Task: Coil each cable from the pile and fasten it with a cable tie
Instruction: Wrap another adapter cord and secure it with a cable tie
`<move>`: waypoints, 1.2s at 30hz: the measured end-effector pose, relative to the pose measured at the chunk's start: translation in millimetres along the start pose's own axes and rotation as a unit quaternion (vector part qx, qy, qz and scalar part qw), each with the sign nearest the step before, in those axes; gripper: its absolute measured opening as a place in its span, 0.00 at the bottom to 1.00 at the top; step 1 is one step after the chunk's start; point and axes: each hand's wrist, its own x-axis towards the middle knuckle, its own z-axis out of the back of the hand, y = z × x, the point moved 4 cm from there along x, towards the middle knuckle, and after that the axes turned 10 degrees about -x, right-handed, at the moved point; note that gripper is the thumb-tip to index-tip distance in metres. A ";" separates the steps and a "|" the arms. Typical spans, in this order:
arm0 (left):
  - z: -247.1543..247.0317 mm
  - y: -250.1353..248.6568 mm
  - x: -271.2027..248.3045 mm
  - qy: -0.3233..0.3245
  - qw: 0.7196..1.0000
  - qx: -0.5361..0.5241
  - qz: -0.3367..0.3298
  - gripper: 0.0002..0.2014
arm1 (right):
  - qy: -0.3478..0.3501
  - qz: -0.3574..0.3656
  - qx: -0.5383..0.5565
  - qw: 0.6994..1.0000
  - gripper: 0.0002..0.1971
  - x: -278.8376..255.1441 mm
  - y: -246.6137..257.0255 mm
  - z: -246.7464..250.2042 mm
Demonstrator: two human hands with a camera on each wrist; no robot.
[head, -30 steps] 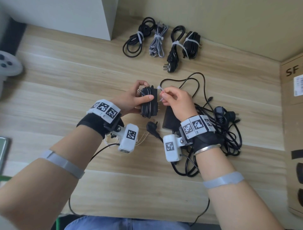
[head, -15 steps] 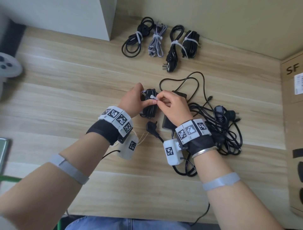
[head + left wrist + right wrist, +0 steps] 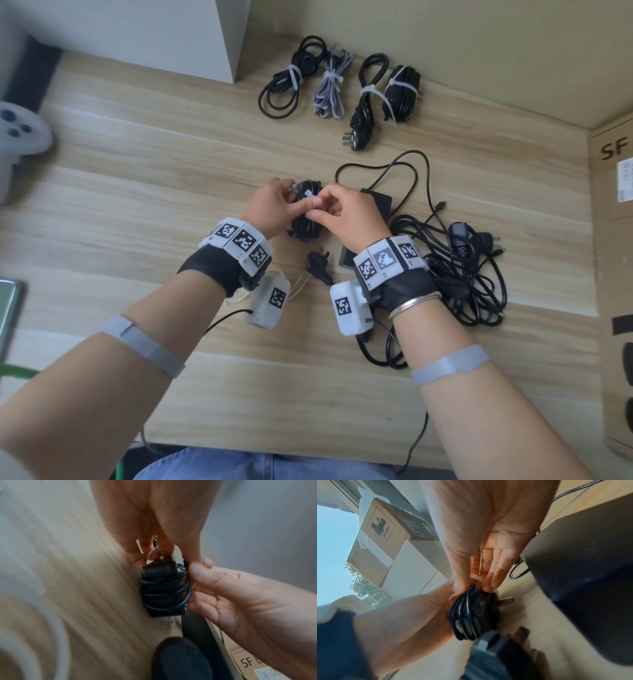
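Observation:
A black cable coiled into a tight bundle (image 3: pixel 305 228) is held just above the wooden table (image 3: pixel 137 205). My left hand (image 3: pixel 294 196) grips the bundle's far end, fingers curled around it (image 3: pixel 163 588). My right hand (image 3: pixel 320 205) pinches a white cable tie (image 3: pixel 310 194) against the top of the bundle; the tie shows between its fingertips (image 3: pixel 477 578). The bundle's plug prongs (image 3: pixel 506 600) stick out sideways. A tangled pile of loose black cables (image 3: pixel 455 270) lies to the right of my right wrist. How far the tie wraps round the bundle is hidden by my fingers.
Several tied cable bundles (image 3: pixel 337 89) lie in a row at the table's far edge. A black power brick (image 3: pixel 378 202) and a loose plug (image 3: pixel 318 265) sit near my hands. A cardboard box (image 3: pixel 613 240) stands at the right, a white controller (image 3: pixel 20 137) at the left.
My left wrist has turned and shifted right while my right hand moved left over the bundle. The two hands now meet at the tie on top of the coil.

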 end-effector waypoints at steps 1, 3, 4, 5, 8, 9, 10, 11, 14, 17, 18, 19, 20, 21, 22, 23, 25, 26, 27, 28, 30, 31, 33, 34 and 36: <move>1.9 -0.4 -0.3 0.002 1.000 -0.009 -0.002 0.20 | -0.003 -0.006 -0.004 1.000 0.08 0.7 -0.8 0.1; 4.9 -1.2 -2.1 0.005 1.000 -0.008 -0.005 0.20 | -0.007 -0.014 -0.010 1.000 0.08 2.1 -3.4 0.6; 6.2 -1.1 -2.9 0.008 1.000 -0.008 -0.008 0.20 | -0.009 -0.016 -0.014 1.000 0.08 2.6 -3.9 1.0; 7.1 -1.2 -4.1 0.012 1.000 -0.011 -0.015 0.19 | -0.013 -0.016 -0.016 1.000 0.08 3.0 -3.9 1.1; 7.5 -2.8 -8.5 0.027 0.998 -0.046 -0.034 0.12 | -0.031 -0.015 -0.012 0.999 0.09 5.4 -3.4 1.7; 7.6 -3.4 -9.6 0.031 0.997 -0.054 -0.042 0.10 | -0.035 -0.014 -0.012 0.999 0.09 6.3 -3.0 1.8; 7.9 -4.6 -10.7 0.030 0.997 -0.047 -0.055 0.08 | -0.034 -0.013 -0.012 0.999 0.09 7.1 -2.9 1.2; 8.4 -5.3 -10.9 0.024 0.997 -0.032 -0.072 0.07 | -0.031 -0.012 -0.012 0.999 0.10 8.0 -3.3 0.5; 8.2 -6.1 -10.4 -0.004 0.991 0.016 -0.130 0.05 | -0.023 -0.010 -0.014 1.000 0.09 8.7 -4.1 -1.4; 5.6 -9.3 -11.1 -0.017 0.979 0.055 -0.197 0.05 | -0.018 -0.007 -0.033 0.999 0.09 8.9 -2.1 -1.2; 5.2 -11.2 -12.0 -0.020 0.975 0.061 -0.212 0.05 | -0.019 -0.004 -0.040 0.999 0.09 9.1 -1.0 -0.7; 5.1 -12.5 -12.0 -0.023 0.971 0.069 -0.228 0.05 | -0.020 -0.003 -0.042 0.999 0.08 9.7 -0.2 -0.3; 4.7 -14.0 -12.6 -0.025 0.967 0.082 -0.242 0.06 | -0.019 -0.001 -0.043 0.999 0.08 10.7 0.3 0.0; 4.7 -14.9 -13.0 -0.029 0.962 0.094 -0.254 0.06 | -0.017 -0.001 -0.045 0.999 0.08 11.5 0.9 0.4; 4.9 -15.4 -13.3 -0.034 0.957 0.112 -0.266 0.05 | -0.013 -0.001 -0.047 0.999 0.08 12.2 1.6 0.7; 5.8 -16.0 -13.2 -0.041 0.948 0.138 -0.283 0.04 | -0.009 -0.003 -0.049 0.999 0.08 12.7 2.3 1.2; 5.9 -18.5 -14.6 -0.040 0.923 0.193 -0.329 0.06 | -0.001 -0.005 -0.048 0.999 0.08 13.5 3.4 2.3; 5.6 -20.2 -14.9 -0.031 0.913 0.209 -0.348 0.07 | 0.003 -0.006 -0.050 0.999 0.08 13.7 4.0 2.7; 5.4 -20.6 -13.9 -0.017 0.908 0.218 -0.358 0.07 | 0.006 -0.006 -0.051 0.999 0.08 14.0 4.3 2.8; 5.8 -21.4 -13.3 -0.004 0.907 0.221 -0.359 0.08 | 0.009 -0.006 -0.054 0.999 0.08 14.4 4.4 2.7; 7.7 -20.9 -10.4 0.016 0.918 0.200 -0.341 0.08 | 0.008 -0.005 -0.058 0.998 0.09 14.8 4.6 2.1; 8.9 -20.6 -9.1 0.021 0.929 0.173 -0.326 0.06 | 0.006 -0.003 -0.055 0.998 0.10 15.1 4.2 1.6; 10.2 -18.6 -7.3 0.020 0.949 0.121 -0.292 0.02 | 0.001 -0.004 -0.032 0.999 0.11 14.7 2.7 1.2; 10.5 -17.1 -6.9 0.013 0.956 0.106 -0.273 0.03 | -0.003 -0.007 -0.017 1.000 0.10 13.9 2.0 1.4; 10.0 -14.4 -6.8 0.000 0.965 0.090 -0.246 0.03 | -0.011 -0.010 0.005 1.000 0.09 11.8 -0.4 2.2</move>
